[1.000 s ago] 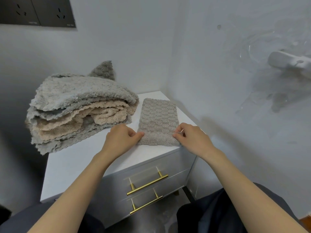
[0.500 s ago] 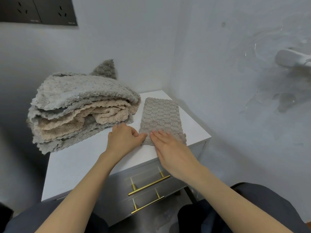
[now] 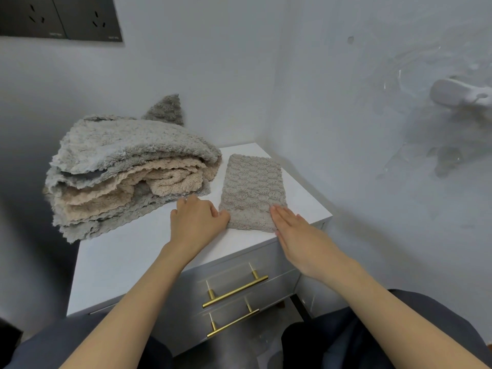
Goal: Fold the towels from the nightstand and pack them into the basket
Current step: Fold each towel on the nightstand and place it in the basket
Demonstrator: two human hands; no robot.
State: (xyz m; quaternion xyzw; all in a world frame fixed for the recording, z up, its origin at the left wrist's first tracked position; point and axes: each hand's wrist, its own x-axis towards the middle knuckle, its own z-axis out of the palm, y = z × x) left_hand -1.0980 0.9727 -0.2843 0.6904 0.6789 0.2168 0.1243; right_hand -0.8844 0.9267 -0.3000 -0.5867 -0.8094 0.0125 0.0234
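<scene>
Towel [image 3: 253, 191] folded flat on nightstand [image 3: 125, 259], both hands at its near edge.

Lying at the top's right back corner, close to the wall, the grey towel is a narrow rectangle just right of a pile [image 3: 127, 171] of loosely folded grey and beige towels. The left hand [image 3: 197, 222] is curled, knuckles up, and its thumb and fingertips pinch the towel's near left corner. The right hand [image 3: 295, 231] is flat with fingers straight and together, their tips resting on the near right corner, gripping nothing. Two drawers with brass handles [image 3: 234, 291] face the person's knees. Dark sockets [image 3: 61, 17] sit on the wall above the pile.
</scene>
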